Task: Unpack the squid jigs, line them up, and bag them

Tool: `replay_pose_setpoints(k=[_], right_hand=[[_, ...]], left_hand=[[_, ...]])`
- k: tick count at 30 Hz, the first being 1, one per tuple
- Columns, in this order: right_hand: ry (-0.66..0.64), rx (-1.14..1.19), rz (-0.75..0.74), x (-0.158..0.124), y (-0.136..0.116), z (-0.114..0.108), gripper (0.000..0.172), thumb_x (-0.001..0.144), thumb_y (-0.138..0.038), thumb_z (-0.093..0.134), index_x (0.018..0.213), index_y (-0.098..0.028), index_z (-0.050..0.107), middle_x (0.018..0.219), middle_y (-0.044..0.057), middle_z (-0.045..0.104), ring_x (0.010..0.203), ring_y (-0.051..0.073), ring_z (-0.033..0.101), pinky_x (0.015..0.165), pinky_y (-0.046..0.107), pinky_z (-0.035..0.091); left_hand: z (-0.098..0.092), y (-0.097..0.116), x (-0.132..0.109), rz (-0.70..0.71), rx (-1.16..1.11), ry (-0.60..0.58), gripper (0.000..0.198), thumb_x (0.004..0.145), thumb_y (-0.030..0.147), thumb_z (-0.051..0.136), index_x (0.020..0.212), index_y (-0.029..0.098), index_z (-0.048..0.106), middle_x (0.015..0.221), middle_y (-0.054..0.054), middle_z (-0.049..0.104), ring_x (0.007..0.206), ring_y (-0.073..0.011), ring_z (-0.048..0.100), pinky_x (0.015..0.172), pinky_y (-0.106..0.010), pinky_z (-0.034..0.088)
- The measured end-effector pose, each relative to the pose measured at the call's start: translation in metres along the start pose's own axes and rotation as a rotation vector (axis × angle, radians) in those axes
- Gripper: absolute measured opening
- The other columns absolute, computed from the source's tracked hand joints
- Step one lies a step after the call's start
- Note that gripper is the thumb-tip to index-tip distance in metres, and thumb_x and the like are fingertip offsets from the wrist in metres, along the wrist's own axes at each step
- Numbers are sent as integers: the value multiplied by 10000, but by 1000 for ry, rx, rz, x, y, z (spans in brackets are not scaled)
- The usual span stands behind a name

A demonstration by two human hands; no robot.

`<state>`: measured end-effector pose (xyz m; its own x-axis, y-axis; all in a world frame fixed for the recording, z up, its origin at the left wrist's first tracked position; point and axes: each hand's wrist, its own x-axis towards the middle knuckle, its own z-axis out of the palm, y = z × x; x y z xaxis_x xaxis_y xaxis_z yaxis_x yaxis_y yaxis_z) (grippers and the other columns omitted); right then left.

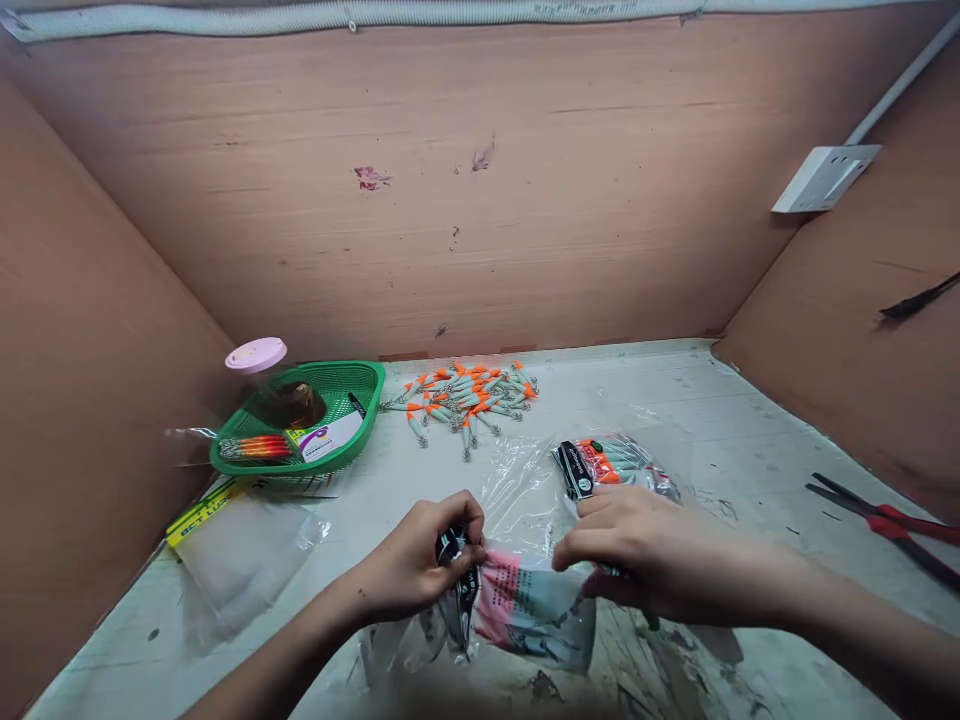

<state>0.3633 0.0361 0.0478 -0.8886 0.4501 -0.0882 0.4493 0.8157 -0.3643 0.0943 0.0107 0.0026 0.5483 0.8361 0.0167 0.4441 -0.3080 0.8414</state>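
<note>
My left hand (420, 560) is closed on the black header end of a clear plastic packet (525, 605) with a pink and pale card inside. My right hand (637, 555) is closed too, pinching the packet's other end, with a thin dark item under its fingers. Just behind my right hand lies a filled packet (611, 462) of orange-and-teal pieces with a black label. A loose pile of the same orange-tipped teal pieces (469, 395) lies further back on the white table (675, 400).
A green basket (360, 385) at the left holds a jar with a pink lid (256, 354), a card and a packet. Empty clear bags (240, 555) lie at the front left. Red-handled pliers (892, 520) rest at the right. Brown walls enclose three sides; a white socket (825, 177) is mounted right.
</note>
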Motion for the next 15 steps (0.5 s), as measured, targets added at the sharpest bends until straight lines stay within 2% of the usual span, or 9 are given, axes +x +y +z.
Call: replay_pose_setpoints(k=[4,9,13,15], right_hand=[[-112,-106,55,18,-11,6,173,813,-166,611,981,-187,642,841,66,679,799,221,622,675,298,374],[-204,-62,126,24,-7,4,122,811,-207,629,920,-158,654,826,75,690,781,226,630,622,277,347],[-216,19,36,25,-1,9,90,812,-184,613,891,-172,653,784,52,680,717,185,606,598,259,331],[-220,50,-44,22,0,9,68,821,-159,598,869,-172,645,769,48,668,710,173,585,603,257,341]], left_hand=[[8,4,4,67,-1,-13,91,782,123,510,803,188,450,721,32,522,599,-74,423,552,-174,354],[14,0,-1,134,71,-22,219,656,24,491,804,184,471,705,33,561,587,-77,456,547,-178,347],[16,0,-2,134,98,-48,266,603,15,494,810,181,499,710,28,587,587,-85,470,545,-188,331],[14,0,1,85,75,-38,229,633,37,506,810,182,496,717,26,581,595,-88,461,553,-193,331]])
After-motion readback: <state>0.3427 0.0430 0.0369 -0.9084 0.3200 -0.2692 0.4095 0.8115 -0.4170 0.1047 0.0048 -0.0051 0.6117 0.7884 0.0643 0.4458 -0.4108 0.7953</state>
